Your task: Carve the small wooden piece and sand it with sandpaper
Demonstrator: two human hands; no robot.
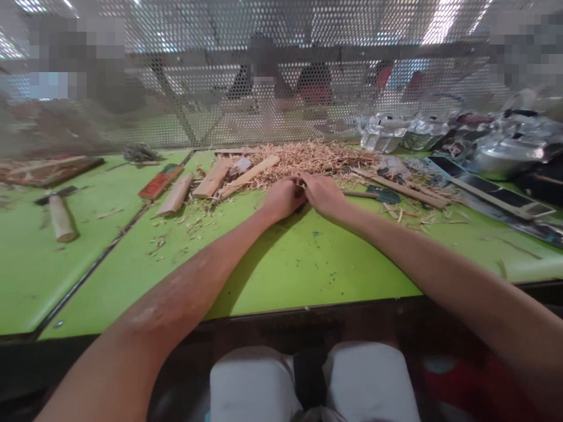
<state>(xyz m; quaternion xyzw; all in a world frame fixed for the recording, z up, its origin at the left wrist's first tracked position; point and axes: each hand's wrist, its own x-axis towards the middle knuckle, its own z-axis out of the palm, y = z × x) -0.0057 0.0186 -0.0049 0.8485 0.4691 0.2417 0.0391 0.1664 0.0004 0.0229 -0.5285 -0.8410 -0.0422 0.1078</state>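
Observation:
Both my hands meet over the green table [281,264], just in front of a heap of curly wood shavings [316,157]. The fingers of my left hand [284,198] are curled in and close against those of my right hand [323,196], which are bent too. Whatever lies between them is too small or hidden to make out. Just right of my right hand, a thin wooden stick [359,194] points toward a dark flat piece [382,194]. To the left of my left hand lie pale wooden blocks [213,179] and a flat wooden strip [253,174].
A perforated metal screen [281,88] stands along the back. Shiny metal kettles [505,152] crowd the back right, near a long tray-like piece [492,187]. Leftward lie a red block [160,183] and a hammer [61,217]. A gap [94,264] divides the tabletop.

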